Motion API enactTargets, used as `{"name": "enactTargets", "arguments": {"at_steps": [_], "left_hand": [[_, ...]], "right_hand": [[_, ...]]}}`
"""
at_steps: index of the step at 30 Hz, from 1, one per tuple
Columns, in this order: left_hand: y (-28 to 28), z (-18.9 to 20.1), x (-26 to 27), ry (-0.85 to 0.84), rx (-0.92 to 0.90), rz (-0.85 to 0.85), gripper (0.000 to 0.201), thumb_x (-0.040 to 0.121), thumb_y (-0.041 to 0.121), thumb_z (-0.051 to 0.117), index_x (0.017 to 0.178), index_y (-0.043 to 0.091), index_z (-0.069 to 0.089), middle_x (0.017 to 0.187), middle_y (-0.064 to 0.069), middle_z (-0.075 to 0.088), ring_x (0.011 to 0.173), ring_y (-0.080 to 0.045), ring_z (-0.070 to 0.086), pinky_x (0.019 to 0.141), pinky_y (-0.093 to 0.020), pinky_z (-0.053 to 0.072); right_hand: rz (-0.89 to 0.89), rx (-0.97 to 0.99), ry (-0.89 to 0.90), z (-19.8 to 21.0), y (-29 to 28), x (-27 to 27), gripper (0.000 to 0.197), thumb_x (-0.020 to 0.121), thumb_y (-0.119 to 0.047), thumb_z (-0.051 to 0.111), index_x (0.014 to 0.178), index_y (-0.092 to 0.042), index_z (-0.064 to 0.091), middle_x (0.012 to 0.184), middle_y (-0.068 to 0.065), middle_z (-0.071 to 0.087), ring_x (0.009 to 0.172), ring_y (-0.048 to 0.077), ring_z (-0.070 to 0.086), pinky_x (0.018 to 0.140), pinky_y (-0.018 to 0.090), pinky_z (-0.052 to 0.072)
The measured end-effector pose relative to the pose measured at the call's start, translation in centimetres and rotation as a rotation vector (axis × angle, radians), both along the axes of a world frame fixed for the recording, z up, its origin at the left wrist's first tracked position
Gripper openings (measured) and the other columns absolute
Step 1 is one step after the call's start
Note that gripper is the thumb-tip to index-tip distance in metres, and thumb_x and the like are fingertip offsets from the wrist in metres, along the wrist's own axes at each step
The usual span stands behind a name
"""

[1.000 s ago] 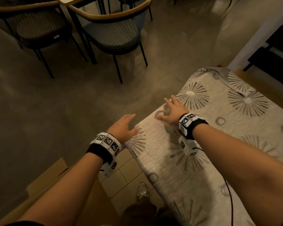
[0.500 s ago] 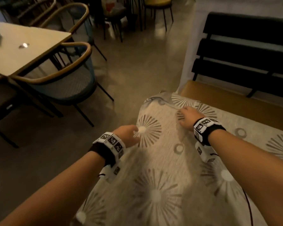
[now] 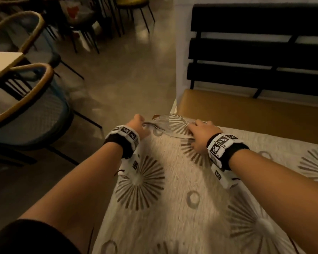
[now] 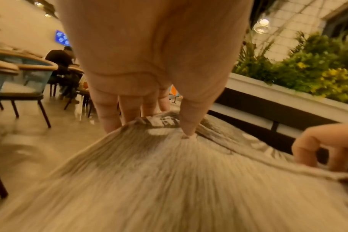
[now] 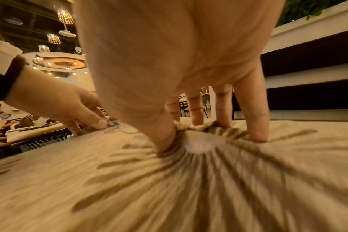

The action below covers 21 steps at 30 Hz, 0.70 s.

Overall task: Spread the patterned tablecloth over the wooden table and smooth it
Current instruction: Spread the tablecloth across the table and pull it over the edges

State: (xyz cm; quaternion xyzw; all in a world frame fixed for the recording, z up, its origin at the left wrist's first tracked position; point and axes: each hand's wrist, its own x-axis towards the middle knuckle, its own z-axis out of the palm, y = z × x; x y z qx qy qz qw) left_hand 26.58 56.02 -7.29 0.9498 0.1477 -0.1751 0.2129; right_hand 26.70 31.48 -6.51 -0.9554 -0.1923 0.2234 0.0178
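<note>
Our left thumb (image 4: 189,124) pressed down on a gathered fold of the patterned tablecloth (image 3: 174,180) while the other fingers (image 4: 109,113) curled under the fold, so our left hand (image 3: 137,126) pinched the cloth at its far corner. Over on the other side, our right thumb (image 5: 165,135) and fingers (image 5: 256,125) dug into the fabric and bunched a starburst motif between them, our right hand (image 3: 200,136) gripping a ridge of cloth just beside the left! Both hands sat at the far end of the worktop, near each other but apart, with a crumpled strip of cloth between them. The tablecloth lay across the worktop toward us, its near stretch flat, its far edge rucked up. A tan bench seat (image 3: 246,110) ran just beyond, a black slatted backrest (image 3: 264,52) behind it, and blue chairs (image 3: 35,110) stood on the floor to our left.
</note>
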Motion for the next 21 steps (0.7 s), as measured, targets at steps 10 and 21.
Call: {"name": "enactTargets", "arguments": {"at_steps": [10,21], "left_hand": [[2.1,0.4,2.4,0.064,-0.033,-0.152,0.016,0.089,0.028,0.06,0.089,0.013,0.066,0.081,-0.005,0.06,0.077,-0.021,0.057,0.069,-0.028,0.043],[2.8,-0.5,1.5,-0.133,-0.208,0.112,0.044,0.091,0.029,0.059,0.131,0.022,0.045,0.112,-0.004,0.062,0.093,-0.02,0.061,0.079,-0.032,0.05]], "right_hand": [[-0.088,-0.024,0.226,3.3,3.2,6.1,0.021,0.089,-0.025,0.054,0.078,-0.008,0.06,0.079,0.012,0.062,0.069,0.026,0.056,0.061,0.029,0.045],[-0.053,0.346,0.099,-0.2,5.6,6.4,0.065,0.096,-0.025,0.05,0.152,-0.026,0.016,0.158,0.008,0.022,0.141,0.026,0.031,0.112,0.036,0.031]]}}
